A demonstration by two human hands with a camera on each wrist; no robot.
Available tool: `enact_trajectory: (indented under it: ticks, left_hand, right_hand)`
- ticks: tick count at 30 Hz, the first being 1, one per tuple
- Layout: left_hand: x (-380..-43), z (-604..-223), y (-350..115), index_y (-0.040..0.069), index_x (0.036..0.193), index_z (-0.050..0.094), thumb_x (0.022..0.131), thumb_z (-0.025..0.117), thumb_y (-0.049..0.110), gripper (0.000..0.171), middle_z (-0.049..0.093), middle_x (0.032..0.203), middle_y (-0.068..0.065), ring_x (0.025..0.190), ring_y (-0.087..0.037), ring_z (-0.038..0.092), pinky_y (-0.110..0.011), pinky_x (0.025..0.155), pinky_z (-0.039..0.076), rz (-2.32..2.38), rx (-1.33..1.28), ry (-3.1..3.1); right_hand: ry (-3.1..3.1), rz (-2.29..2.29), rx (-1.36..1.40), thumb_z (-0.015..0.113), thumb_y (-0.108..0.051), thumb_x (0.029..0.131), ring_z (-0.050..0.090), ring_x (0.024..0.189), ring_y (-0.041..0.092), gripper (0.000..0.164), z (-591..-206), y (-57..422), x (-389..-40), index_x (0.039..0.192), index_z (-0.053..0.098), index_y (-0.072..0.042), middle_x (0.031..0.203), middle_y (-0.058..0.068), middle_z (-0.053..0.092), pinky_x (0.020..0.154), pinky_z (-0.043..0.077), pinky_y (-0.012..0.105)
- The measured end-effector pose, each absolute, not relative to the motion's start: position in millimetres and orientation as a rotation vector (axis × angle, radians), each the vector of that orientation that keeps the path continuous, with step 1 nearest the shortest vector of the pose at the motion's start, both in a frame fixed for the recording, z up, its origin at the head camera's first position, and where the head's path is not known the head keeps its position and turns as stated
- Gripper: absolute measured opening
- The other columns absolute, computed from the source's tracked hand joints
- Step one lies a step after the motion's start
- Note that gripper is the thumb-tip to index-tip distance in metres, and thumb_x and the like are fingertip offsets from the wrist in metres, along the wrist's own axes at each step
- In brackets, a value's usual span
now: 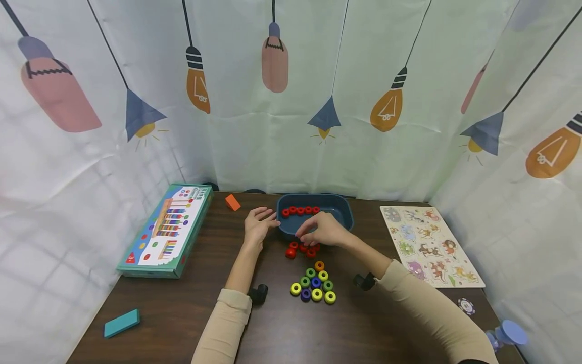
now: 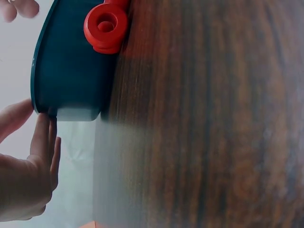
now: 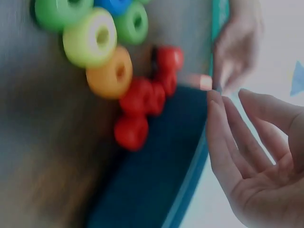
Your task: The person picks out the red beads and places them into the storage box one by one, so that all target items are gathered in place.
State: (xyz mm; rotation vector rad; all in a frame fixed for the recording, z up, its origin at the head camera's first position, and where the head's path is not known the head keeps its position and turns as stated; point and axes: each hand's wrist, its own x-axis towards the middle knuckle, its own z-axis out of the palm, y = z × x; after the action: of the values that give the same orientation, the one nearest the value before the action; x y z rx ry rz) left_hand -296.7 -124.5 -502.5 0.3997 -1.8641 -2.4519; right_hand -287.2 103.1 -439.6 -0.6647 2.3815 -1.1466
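My left hand [image 1: 257, 225] is at the left end of a dark blue tray [image 1: 343, 212], fingers extended, with thumb and fingertips touching its rim and outer wall. Red rings [image 1: 300, 211] sit in a row inside the tray. My right hand [image 1: 324, 230] hovers over the tray's near edge, thumb and fingers loosely bent with a gap between them and nothing held. Just below that hand, several more red rings [image 1: 311, 253] lie on the table against the near side of the tray, partly covered by the hand in the head view.
Nearer me are an orange ring [image 1: 320, 265] and several green, yellow and blue rings [image 1: 316, 282]. A boxed toy [image 1: 170, 227] and an orange block [image 1: 233, 202] lie left, with a teal block [image 1: 122, 323] nearer. An animal puzzle board [image 1: 429, 245] lies right, by a poker chip [image 1: 466, 306].
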Motion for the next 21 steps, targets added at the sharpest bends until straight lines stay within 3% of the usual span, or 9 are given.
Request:
enact_trajectory:
  ticks: [5,9,12,21]
  left_hand:
    - [-296,-502,-126,0.004,0.135,0.042,0.075,0.073,-0.015,0.070,0.050,0.140,-0.022,0.121,-0.029,0.059,-0.045,0.099,0.049,-2.469,0.386,-1.867]
    - [-295,-501,-126,0.004,0.134,0.042,0.075,0.073,-0.015,0.070,0.050,0.140,-0.022,0.122,-0.030,0.059,-0.047,0.100,0.048,-2.479,0.375,-1.853]
    - [-295,-501,-126,0.002,0.137,0.041,0.075,0.073,-0.015,0.071,0.050,0.139,-0.021,0.122,-0.030,0.058,-0.046,0.100,0.049,-2.481,0.378,-1.854]
    - [-295,-501,-126,0.000,0.139,0.039,0.076,0.072,-0.016,0.073,0.052,0.136,-0.020,0.120,-0.029,0.060,-0.046,0.099,0.050,-2.494,0.396,-1.838]
  right_hand:
    - [2.459,-1.004,-0.778,0.075,-0.015,0.086,0.071,0.070,0.025,0.018,-461,81,-273,0.104,0.078,-0.015,0.084,0.001,0.075,0.057,0.057,0.032]
    - [2.535,-0.903,-0.871,0.077,-0.015,0.085,0.066,0.065,0.009,0.019,-474,70,-269,0.104,0.078,-0.016,0.084,-0.005,0.074,0.056,0.054,0.023]
    - [2.593,-0.851,-0.923,0.077,-0.014,0.084,0.062,0.068,0.002,0.018,-481,65,-266,0.102,0.078,-0.015,0.085,-0.007,0.073,0.059,0.053,0.021]
    - [2.601,-0.831,-0.922,0.077,-0.013,0.084,0.063,0.059,0.003,0.013,-486,62,-264,0.097,0.078,-0.015,0.078,-0.004,0.073,0.055,0.053,0.020]
